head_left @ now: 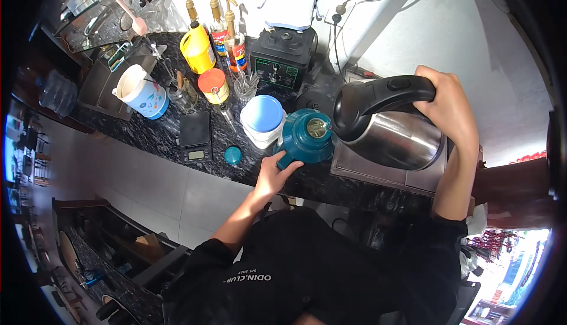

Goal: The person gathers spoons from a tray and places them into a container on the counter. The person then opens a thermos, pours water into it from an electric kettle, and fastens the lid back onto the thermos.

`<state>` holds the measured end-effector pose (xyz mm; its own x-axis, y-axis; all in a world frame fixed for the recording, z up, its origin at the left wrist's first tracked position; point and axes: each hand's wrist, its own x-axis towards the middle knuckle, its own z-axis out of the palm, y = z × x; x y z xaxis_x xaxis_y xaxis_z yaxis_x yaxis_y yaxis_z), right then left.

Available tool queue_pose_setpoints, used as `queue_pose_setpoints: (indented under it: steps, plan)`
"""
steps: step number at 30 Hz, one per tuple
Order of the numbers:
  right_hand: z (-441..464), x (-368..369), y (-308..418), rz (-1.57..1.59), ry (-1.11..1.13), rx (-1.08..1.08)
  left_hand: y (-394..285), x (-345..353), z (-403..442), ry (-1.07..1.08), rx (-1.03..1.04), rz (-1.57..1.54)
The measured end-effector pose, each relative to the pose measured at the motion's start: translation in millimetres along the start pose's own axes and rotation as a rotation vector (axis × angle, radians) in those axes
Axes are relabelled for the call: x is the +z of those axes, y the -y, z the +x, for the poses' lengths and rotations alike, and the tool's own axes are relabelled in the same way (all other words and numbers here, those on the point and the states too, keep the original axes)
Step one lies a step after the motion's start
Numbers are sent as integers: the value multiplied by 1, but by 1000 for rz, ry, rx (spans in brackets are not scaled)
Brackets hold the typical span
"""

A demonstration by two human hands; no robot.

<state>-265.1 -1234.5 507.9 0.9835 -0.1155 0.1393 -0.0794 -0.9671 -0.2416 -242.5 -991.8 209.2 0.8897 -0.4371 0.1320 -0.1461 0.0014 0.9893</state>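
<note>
black shirt (319, 248): "odin.club", smaller "s/s", year blurred

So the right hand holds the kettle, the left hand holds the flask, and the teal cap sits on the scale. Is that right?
Not quite: the head view shows the teal cap on the counter beside the scale, not on it. The right hand does hold the kettle, the left hand the flask.
</note>
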Motion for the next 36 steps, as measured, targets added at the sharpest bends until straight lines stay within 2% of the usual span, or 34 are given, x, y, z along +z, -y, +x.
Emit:
queue_pose_setpoints:
  steps: [12, 15, 17, 36]
  plan:
    - [1, 0, 2, -6, 4, 5, -2, -2, 1, 39, -33, -5]
    - [1, -1, 3, -9, 5, 2, -3, 0, 1, 23, 13, -53]
    - [1, -1, 5, -11, 6, 5, -10, -3, 1, 56, -52, 26]
    - [4, -1, 8, -26, 3, -16, -2, -2, 0, 54, -54, 30]
